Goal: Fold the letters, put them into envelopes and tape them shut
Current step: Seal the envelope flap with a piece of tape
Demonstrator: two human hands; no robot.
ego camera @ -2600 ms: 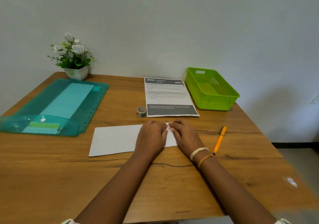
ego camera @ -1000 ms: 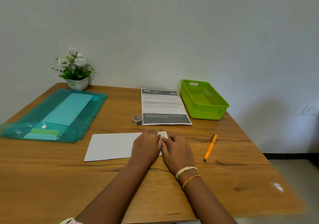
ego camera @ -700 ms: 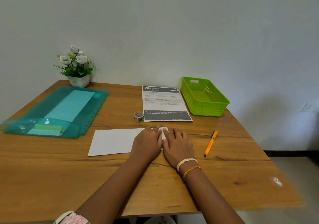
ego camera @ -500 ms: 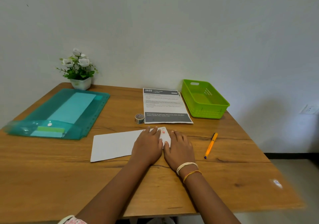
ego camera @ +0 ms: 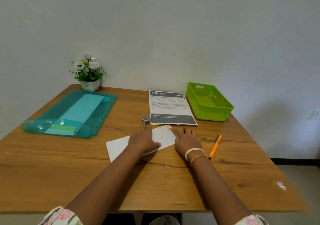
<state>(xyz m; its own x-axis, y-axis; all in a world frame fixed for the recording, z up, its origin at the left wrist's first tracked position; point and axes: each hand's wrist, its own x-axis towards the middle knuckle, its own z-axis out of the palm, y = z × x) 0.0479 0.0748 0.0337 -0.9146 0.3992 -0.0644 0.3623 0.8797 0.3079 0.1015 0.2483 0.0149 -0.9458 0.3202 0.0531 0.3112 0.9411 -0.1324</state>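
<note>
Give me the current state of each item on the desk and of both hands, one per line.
white envelope: flat on the table, angled, under both hands
left hand: pressing flat on the envelope
right hand: open, fingers on the envelope's right end
tape roll: lying flat, untouched
printed sheet: unfolded, flat
green basket: upright, empty
orange pen: lying untouched
teal folder: flat, papers inside

The middle of the white envelope is covered by the left hand; the printed sheet text is illegible.
</note>
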